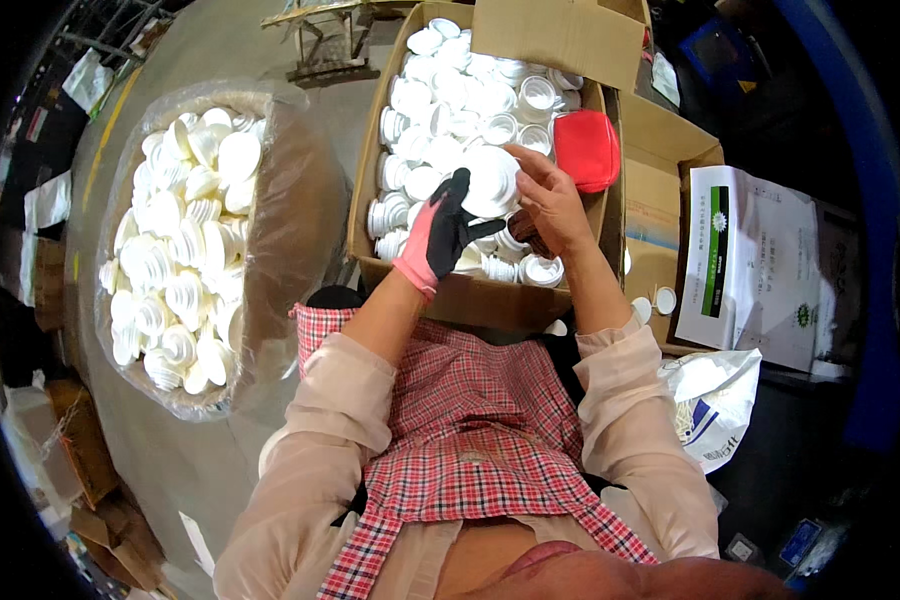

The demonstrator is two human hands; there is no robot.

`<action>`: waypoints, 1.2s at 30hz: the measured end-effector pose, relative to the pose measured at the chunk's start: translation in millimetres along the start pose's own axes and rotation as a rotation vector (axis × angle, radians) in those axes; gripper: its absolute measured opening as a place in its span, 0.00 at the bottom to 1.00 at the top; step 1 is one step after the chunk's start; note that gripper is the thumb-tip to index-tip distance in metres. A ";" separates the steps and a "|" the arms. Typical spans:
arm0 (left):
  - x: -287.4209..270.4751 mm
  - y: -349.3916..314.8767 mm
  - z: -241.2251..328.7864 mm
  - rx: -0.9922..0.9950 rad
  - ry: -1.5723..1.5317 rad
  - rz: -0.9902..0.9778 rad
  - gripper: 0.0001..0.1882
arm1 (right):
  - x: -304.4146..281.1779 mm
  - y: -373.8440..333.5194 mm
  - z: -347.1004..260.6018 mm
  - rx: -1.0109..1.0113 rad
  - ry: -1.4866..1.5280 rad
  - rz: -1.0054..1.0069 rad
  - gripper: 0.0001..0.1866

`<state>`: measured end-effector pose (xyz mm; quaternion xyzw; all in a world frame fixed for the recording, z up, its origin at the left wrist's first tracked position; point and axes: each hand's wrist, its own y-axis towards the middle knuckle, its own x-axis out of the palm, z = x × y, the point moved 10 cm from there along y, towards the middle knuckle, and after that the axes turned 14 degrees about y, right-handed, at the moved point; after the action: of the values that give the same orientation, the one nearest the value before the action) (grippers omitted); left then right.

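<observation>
A white round plastic piece (490, 181), smooth and domed on the side I see, is held between my two hands above an open cardboard box (490, 302). My left hand (443, 232), in a black and pink glove, grips its left and lower edge between fingers and thumb. My bare right hand (558, 205) closes on its right edge with bent fingers. Below the right palm is a brown, ridged thing (532, 234), partly covered, whose kind I cannot make out. Many similar white ribbed pieces (450, 85) fill the box beneath the hands.
On the left stands a plastic-lined container (300, 190) heaped with white ribbed pieces (185, 235). A red pouch (585, 150) lies at the box's right side. Further right are another open carton (655, 190), a printed white sheet (760, 265) and a white plastic bag (715, 405).
</observation>
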<state>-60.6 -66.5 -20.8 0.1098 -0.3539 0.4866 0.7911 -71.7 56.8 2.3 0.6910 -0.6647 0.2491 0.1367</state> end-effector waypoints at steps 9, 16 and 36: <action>1.5 -1.0 9.3 0.293 0.519 0.156 0.41 | -23.2 -13.5 -12.1 -0.223 0.086 0.402 0.28; 25.0 -14.2 -11.6 0.252 0.744 0.308 0.47 | -35.5 -10.7 -38.2 -0.362 -0.370 0.439 0.33; -281.1 -290.0 279.4 0.570 0.969 1.247 0.29 | -68.9 8.8 72.3 0.106 -0.332 0.067 0.12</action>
<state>-18.9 -551.6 43.9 -0.1314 0.1656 0.8989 0.3837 -68.1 77.2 -95.8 0.7065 -0.6866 0.1705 -0.0199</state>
